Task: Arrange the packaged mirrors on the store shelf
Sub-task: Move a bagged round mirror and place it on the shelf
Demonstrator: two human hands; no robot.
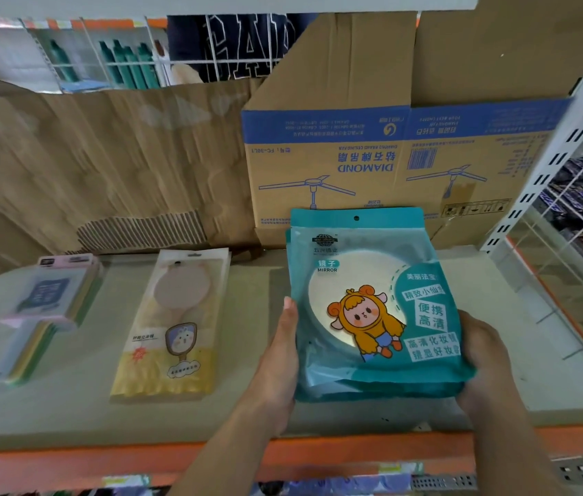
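A stack of teal mirror packs (372, 302) with a cartoon sheep figure sits at the right of the beige shelf (247, 406). My left hand (279, 356) grips the stack's left edge, and my right hand (486, 363) grips its lower right corner. Left of it lies a pile of yellow hand-mirror packs (172, 327). Further left lies a pile of pastel packs with handles (47, 309), blurred. Whether the teal stack rests fully on the shelf I cannot tell.
Flattened cardboard (104, 162) and an upside-down ceiling fan box (390, 166) line the shelf back. A white slotted upright (540, 173) and a wire divider (569, 266) bound the right side. An orange front rail (211, 460) runs below.
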